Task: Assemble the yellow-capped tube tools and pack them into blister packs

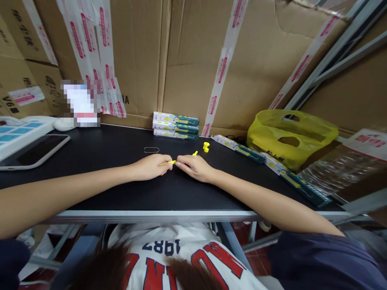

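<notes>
My left hand (152, 166) is closed around a slim yellow plastic piece (168, 162), whose end pokes out toward the right. Close against that end, my right hand (196, 167) has its fingers pinched together; what lies between them is too small to make out. Behind the right hand shows part of another yellow piece (195, 153), the rest hidden by the hand. A small yellow spool-like part (206, 147) stands a little further right. Beyond my left hand lies a thin U-shaped metal wire (151, 150) on the black tabletop (127, 193).
Several slim printed boxes (175, 125) are stacked at the back, with more boxes (238, 149) lying to the right. A yellow plastic bag (272, 137) and a clear bottle (338, 165) stand at the right. A phone (36, 151) lies left. Cardboard (193, 60) walls the back.
</notes>
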Available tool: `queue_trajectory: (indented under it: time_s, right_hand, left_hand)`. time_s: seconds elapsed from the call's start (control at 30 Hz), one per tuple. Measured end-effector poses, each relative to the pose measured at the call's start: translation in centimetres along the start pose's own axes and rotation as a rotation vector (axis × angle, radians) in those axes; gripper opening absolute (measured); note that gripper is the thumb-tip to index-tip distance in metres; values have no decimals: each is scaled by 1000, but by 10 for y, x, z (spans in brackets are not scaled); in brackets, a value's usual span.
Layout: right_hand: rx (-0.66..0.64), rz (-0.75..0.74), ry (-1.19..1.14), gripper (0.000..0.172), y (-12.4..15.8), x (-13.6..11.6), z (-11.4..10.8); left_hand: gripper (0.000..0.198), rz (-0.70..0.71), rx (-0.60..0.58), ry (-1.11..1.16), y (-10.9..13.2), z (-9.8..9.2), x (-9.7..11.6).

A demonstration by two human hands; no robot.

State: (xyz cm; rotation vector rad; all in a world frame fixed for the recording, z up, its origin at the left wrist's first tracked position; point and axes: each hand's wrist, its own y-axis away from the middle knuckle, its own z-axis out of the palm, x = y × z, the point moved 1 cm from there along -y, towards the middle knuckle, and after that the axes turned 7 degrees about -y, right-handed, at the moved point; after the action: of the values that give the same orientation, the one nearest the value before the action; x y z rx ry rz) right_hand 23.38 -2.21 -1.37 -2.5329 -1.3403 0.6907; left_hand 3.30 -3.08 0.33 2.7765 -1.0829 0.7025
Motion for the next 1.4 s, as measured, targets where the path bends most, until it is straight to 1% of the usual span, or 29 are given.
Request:
queue_trajectory:
  time_s: [0.17,0.4,0.6,0.67,0.77,0.87,1.03,1.17,1.4]
  right_hand:
    - [18,-12,-8,31,0,1,1]
    - [73,38,-27,33,-2,-1,1]
    - [79,78,-84,35,-2,1,1]
    - [80,85,-96,35,-2,3,1]
    - [71,79,-92,35,-2,3,0]
    - [59,66,-88,36,-2,2,0]
    - [74,45,-51,35,-1,0,2]
    - [100,47,2,34,0,-4,3]
    - [121,141,66,32,0,-9,4]
  left_hand:
    - [27,-13,3,-6,-1,0,0]
    - [29,-31,-22,12,-1,-2,2]
    - [35,-5,39,27,0,-2,2]
    - [34,1,50,43,1,-2,1]
    - [31,-11,26,57,1,-2,1]
    - [32,0,-9,52,1,-3,1]
    - [30,43,-17,98,1,-1,1]
    - [28,28,-15,143,0,2,1]
    - [26,-14,26,113,1,2,7]
